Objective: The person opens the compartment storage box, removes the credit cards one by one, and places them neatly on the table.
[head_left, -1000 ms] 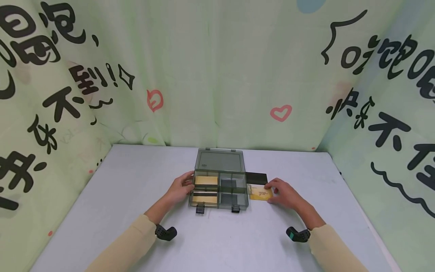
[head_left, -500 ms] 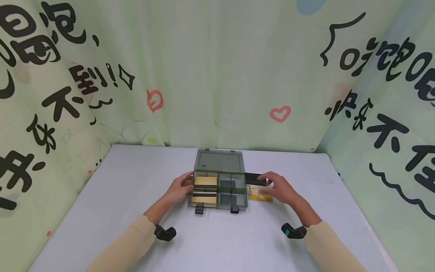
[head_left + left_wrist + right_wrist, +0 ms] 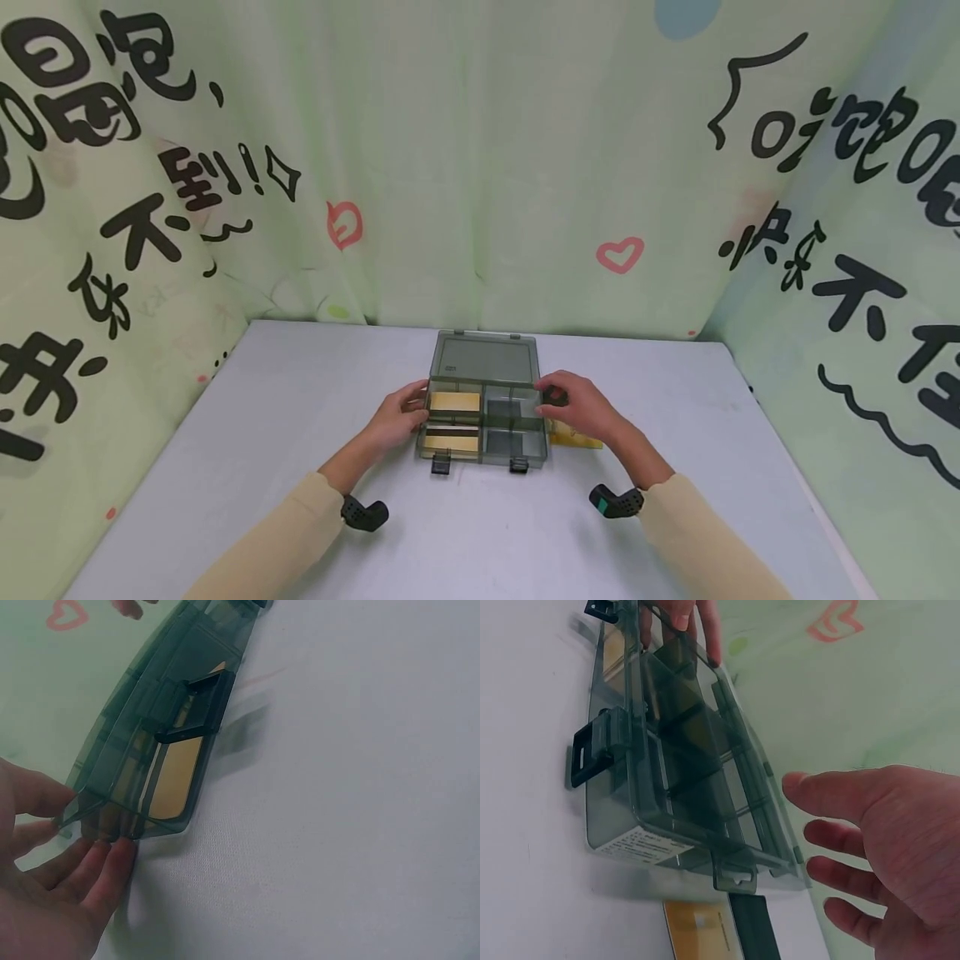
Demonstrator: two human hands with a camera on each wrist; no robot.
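A translucent grey plastic storage box (image 3: 513, 442) stands on the table with its lid (image 3: 487, 358) raised at the back. Tan pieces with dark bands (image 3: 454, 402) fill its left compartments. My left hand (image 3: 395, 418) holds the box's left end, thumb by the rim and fingers against the outer wall in the left wrist view. At the right end hovers my right hand (image 3: 583, 406), fingers spread and holding nothing. Under it, a yellow card (image 3: 697, 930) and a black card (image 3: 754, 926) lie side by side, partly hidden in the head view.
Two latches (image 3: 441, 463) hang at the box's front. A hanging tab (image 3: 735, 879) juts from its right end. The white table (image 3: 487, 533) runs up to a pale green curtain (image 3: 480, 167) behind, with curtains at both sides.
My right hand has left the yellow card, crossed over the black card and come leftward to the box's right rim. The left hand stays on the box.
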